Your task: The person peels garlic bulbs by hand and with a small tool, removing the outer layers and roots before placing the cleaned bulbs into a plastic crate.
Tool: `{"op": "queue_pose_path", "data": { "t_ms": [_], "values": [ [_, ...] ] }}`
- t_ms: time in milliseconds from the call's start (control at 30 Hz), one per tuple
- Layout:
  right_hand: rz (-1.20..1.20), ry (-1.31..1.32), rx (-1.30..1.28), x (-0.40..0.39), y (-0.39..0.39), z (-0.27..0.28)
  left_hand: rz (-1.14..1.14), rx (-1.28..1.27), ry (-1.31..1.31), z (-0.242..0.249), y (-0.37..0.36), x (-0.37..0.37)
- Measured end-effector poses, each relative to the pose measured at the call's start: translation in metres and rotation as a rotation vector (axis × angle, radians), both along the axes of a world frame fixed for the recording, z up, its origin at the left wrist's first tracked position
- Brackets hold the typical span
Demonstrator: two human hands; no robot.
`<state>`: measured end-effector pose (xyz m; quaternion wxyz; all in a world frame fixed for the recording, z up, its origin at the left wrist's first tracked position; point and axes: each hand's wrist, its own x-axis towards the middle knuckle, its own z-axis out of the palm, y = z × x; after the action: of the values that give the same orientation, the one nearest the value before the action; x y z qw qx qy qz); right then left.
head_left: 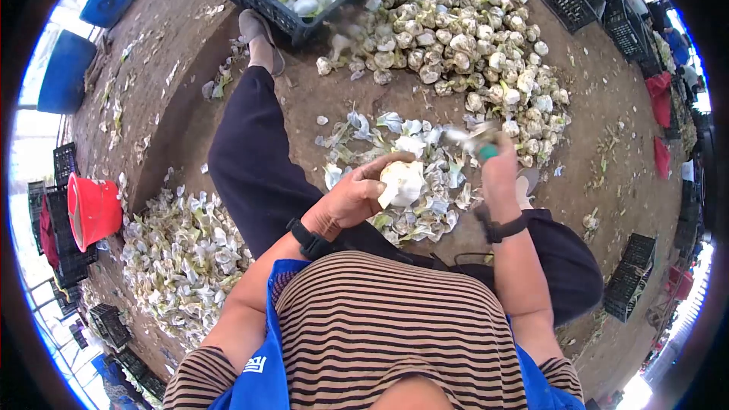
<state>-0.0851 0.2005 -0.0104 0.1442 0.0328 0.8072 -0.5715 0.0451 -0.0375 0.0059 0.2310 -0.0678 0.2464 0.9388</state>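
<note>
My left hand [353,196] is closed around a white garlic bulb [404,184], held over the ground between my legs. To its right, my right hand [500,175] grips a small knife with a green handle [487,152]. Its light blade is smeared by motion and points left, apart from the bulb. Something brownish shows by the fingers, too blurred to make out. Beneath both hands lie loose garlic skins [433,216], white and pale green.
Ahead spreads a big heap of unpeeled garlic [456,38]. A black crate [292,19] of cleaned white bulbs stands at the front left. More peelings [186,258] cover the ground at left, near a red bucket [95,212]. Blue barrels [67,72] and black crates [630,277] stand farther out.
</note>
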Motion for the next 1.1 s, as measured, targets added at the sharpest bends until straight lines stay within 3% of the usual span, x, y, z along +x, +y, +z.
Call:
{"op": "queue_pose_path", "data": {
  "t_ms": [67, 100, 233, 300, 400, 633, 733, 867, 933, 967, 1000, 1067, 1100],
  "values": [
    [0.511, -0.047, 0.456, 0.027, 0.006, -0.039, 0.151, -0.092, -0.083, -0.006, 0.002, -0.002],
    [0.642, 0.118, 0.467, 0.048, -0.005, -0.021, 0.14, -0.126, -0.126, -0.01, -0.001, -0.006],
    [0.649, 0.136, 0.161, 0.044, -0.042, 0.026, 0.243, -0.1, -0.194, -0.017, 0.003, -0.01],
    [0.473, 0.436, 0.145, 0.045, -0.058, 0.044, 0.228, -0.082, -0.192, -0.018, 0.008, -0.009],
    [0.481, 0.66, 0.216, 0.048, -0.066, 0.036, 0.213, -0.029, -0.163, -0.02, 0.013, -0.013],
    [0.631, 0.855, 0.434, 0.049, -0.072, 0.035, 0.275, -0.042, -0.317, -0.024, 0.015, -0.008],
    [0.653, 0.855, 0.429, 0.04, -0.07, 0.033, 0.208, -0.029, -0.342, -0.021, 0.009, -0.008],
    [0.584, 0.718, 0.42, 0.022, -0.054, 0.005, -0.126, -0.207, -0.24, -0.001, 0.011, -0.009],
    [0.53, 0.639, 0.688, 0.017, -0.039, -0.018, -0.139, -0.308, -0.098, 0.005, 0.016, -0.004],
    [0.669, 0.415, 0.872, 0.018, -0.029, -0.037, -0.144, -0.311, -0.097, 0.007, 0.016, -0.005],
    [0.665, 0.416, 0.869, 0.021, -0.023, -0.034, -0.076, -0.358, -0.076, 0.008, 0.015, -0.006],
    [0.87, 0.158, 0.939, 0.031, -0.016, -0.022, -0.004, -0.408, -0.057, 0.009, 0.013, -0.007],
    [0.81, 0.207, 0.844, 0.034, -0.015, -0.017, 0.026, -0.545, -0.034, 0.005, 0.013, -0.008]
  ]
}}
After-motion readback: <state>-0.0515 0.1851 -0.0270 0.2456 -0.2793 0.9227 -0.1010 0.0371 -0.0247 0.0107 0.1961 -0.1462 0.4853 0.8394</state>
